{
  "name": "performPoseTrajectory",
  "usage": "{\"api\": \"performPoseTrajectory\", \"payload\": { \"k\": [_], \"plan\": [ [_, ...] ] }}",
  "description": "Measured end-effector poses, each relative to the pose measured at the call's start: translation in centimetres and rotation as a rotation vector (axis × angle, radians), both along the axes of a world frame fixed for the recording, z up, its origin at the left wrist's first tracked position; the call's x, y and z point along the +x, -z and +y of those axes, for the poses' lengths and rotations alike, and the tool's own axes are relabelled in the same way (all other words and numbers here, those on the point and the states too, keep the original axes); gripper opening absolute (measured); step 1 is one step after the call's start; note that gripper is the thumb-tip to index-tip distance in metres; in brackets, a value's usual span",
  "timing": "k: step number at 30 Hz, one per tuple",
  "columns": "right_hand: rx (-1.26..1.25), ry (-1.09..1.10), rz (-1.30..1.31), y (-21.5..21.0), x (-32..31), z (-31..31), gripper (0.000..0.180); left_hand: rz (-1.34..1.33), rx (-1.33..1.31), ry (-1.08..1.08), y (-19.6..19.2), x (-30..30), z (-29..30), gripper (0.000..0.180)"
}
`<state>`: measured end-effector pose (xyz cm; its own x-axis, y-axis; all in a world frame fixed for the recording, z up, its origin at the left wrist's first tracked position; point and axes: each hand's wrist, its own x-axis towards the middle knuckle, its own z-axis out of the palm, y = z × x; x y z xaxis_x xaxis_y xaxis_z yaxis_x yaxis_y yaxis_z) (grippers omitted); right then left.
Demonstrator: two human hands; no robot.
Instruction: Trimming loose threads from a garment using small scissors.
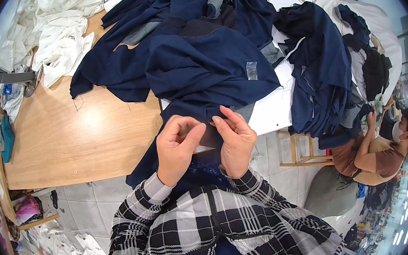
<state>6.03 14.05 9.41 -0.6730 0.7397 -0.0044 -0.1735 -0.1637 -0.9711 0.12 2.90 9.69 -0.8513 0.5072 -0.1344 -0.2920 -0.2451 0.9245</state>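
Observation:
My left hand [179, 144] is closed, its thumb and curled fingers pinched together above my lap. Close beside it, my right hand [235, 140] pinches with thumb and forefinger. Between them hangs dark navy cloth [207, 133], which both hands appear to grip by its upper edge; the exact hold is partly hidden by my fingers. A small whitish pointed patch shows below the pinch, too unclear to name. Beyond my fingertips lies a large heap of navy garments [197, 63], with grey inner fabric and a clear sticker [252, 70] on one piece.
The wooden tabletop [85, 135] meets a white table surface [274, 110]. White cloth [58, 45] is piled far left. More navy garments [319, 65] hang over the right edge. A masked person [373, 154] handles cloth at the right, near a wooden stool [306, 154].

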Motion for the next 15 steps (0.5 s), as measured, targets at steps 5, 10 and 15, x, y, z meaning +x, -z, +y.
{"api": "performPoseTrajectory", "payload": {
  "k": [5,10,15],
  "plan": [
    [0.013,-0.076,-0.026,-0.6,0.1,-0.1,0.026,0.668,-0.247,-0.093,-0.4,-1.5,-0.1,0.014],
    [-0.056,-0.094,0.006,-0.6,0.1,0.2,0.026,0.853,-0.358,-0.026,-0.4,-1.7,-0.1,0.016],
    [0.001,-0.104,-0.007,-0.8,0.1,0.3,0.026,0.98,-0.401,-0.06,-0.9,-1.8,0.1,0.012]
  ]
}}
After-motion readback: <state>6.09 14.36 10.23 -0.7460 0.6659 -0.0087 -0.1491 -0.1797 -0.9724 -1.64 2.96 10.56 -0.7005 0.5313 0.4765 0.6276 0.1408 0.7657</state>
